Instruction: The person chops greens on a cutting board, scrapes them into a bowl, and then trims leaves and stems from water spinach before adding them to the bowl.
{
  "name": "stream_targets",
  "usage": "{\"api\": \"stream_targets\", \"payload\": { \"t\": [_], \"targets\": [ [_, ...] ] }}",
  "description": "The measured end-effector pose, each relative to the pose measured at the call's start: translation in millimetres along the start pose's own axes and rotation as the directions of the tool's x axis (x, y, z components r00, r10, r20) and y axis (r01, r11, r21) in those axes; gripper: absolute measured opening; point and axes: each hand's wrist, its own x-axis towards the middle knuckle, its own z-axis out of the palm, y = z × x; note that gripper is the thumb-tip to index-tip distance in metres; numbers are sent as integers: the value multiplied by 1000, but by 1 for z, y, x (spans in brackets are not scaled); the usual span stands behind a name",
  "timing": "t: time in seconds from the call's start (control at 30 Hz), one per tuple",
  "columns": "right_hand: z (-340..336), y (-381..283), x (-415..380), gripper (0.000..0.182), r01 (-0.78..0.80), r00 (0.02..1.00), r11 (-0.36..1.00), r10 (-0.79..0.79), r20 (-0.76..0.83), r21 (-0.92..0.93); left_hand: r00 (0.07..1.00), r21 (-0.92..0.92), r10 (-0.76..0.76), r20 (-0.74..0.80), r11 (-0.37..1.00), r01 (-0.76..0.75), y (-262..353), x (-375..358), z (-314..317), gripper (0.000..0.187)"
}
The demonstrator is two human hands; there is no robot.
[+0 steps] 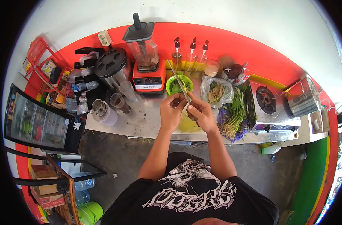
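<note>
My right hand (201,114) is wrapped round the dark handle of a long knife (176,77), whose thin blade points up and away over a green bowl (170,84) of cut greens. Beside it, my left hand (173,112) is closed near the blade, fingertips pinched; what it holds is too small to make out. Both hands are close together above a yellow-green board (188,124). To the right lie a clear plastic bag (223,90) with roots and a bunch of leafy greens (236,105) on purple wrapping.
A red blender (148,80), a steel canister (113,69) and plastic cups (119,102) stand left on the metal counter (137,127). Pump bottles (189,62) are behind. A gas stove (277,97) with a steel pot (306,97) is right.
</note>
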Motion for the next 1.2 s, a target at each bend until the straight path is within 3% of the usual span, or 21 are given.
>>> {"api": "stream_targets", "payload": {
  "t": [0.3, 0.4, 0.47, 0.57, 0.7, 0.77, 0.93, 1.13, 1.2],
  "targets": [
    [-2, 7, 3, 59, 8, 1000, 1000, -8, 16, 27, 999, -3, -21, 26, 1000, 21, 1, 2, -1, 14],
    [3, 9, 6, 54, 73, 994, 995, -78, -71, -72, 999, -74, -29, 39, 997, 32, -5, 5, 0, 14],
    [3, 6, 7, 50, 208, 953, 859, -286, -102, -467, 998, -127, -36, 51, 991, 42, -10, 6, 0, 14],
    [0, 6, 7, 49, 170, 945, 821, -292, -146, -545, 996, -127, -61, 62, 989, 69, -11, 5, 3, 13],
    [-5, 15, 7, 47, 157, 929, 847, -301, -216, -507, 993, -121, -119, -8, 986, 117, -22, 7, 1, 14],
    [-10, 33, 10, 45, 143, 913, 989, -149, -381, -45, 988, -97, -146, -51, 985, 140, -26, 9, -1, 14],
    [-40, 89, 4, 45, -55, 868, 972, -66, -493, -229, 986, -151, -127, -107, 982, 110, -31, 13, -9, 19],
    [-60, 155, -14, 50, -304, 872, 926, 176, -457, -222, 976, -108, -181, -124, 980, 168, -25, 11, -9, 20],
    [-63, 169, -18, 55, -394, 880, 852, 242, -409, -345, 974, -101, -220, -61, 972, 213, -31, 12, -12, 19]
  ]
}}
